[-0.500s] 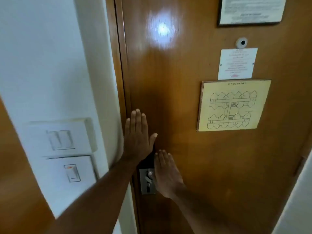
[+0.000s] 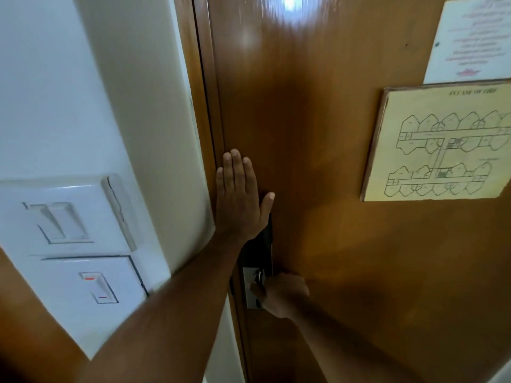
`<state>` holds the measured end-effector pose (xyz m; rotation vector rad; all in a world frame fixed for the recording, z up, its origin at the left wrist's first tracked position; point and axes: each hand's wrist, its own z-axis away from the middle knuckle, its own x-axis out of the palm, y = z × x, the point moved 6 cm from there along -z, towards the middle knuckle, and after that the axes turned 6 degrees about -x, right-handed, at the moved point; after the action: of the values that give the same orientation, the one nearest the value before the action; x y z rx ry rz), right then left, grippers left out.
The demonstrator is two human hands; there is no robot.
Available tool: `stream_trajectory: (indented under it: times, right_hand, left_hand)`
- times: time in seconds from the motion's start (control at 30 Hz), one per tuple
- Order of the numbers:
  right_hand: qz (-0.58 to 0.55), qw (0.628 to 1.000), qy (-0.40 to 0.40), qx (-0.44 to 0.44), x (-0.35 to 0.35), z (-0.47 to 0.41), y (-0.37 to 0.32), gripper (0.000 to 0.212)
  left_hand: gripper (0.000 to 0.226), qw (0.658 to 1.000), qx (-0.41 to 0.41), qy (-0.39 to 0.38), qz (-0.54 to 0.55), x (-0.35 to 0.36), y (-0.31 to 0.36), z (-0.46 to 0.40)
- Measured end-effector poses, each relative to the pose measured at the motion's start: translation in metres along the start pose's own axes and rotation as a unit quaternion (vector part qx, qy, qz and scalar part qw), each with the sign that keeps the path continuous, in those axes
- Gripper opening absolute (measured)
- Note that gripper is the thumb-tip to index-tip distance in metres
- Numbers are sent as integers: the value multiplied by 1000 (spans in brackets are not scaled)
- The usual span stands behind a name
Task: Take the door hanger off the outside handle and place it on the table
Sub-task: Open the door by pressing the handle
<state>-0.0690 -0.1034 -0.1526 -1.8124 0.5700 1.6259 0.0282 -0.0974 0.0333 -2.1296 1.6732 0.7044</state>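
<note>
Gripping the inside handle [image 2: 255,286], the right hand [image 2: 282,295] is curled shut low on the door [image 2: 318,161]. Above it and to its left, the left hand [image 2: 239,200] is pressed flat, fingers spread, by the door's edge. The door hanger is not seen.

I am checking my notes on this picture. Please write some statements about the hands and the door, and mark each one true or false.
1. The left hand lies flat and open on the door. True.
2. The right hand is above the left hand. False: it is lower, closed at the lock plate.
3. A floor plan hangs on the door. True.
4. The switches are on the door. False: they are on the wall, left of it.
</note>
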Motion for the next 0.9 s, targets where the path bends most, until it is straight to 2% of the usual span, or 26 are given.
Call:
stream_trajectory:
  times: [0.07,0.23,0.4,0.53,0.77,0.9]
  right_hand:
    - [12,1000,-7,-3,6,-6,3,83]
    - [-19,999,-40,4,27,-10,9,64]
    - [-81,996,32,0,33,-7,10,38]
    - [-106,990,92,-7,38,-3,10,35]
    - [-133,982,129,-30,38,13,5,23]
    - [-128,983,125,-33,36,32,1,19]
  left_hand:
    - [88,1000,2,8,-2,1,-1,0]
    - [87,1000,6,19,-8,0,0,2]
    - [87,999,5,32,-20,2,-1,2]
    - [86,999,6,42,-30,1,-1,1]
    - [85,999,2,34,-39,-13,2,12]
    - [85,999,0,27,-37,-31,6,25]
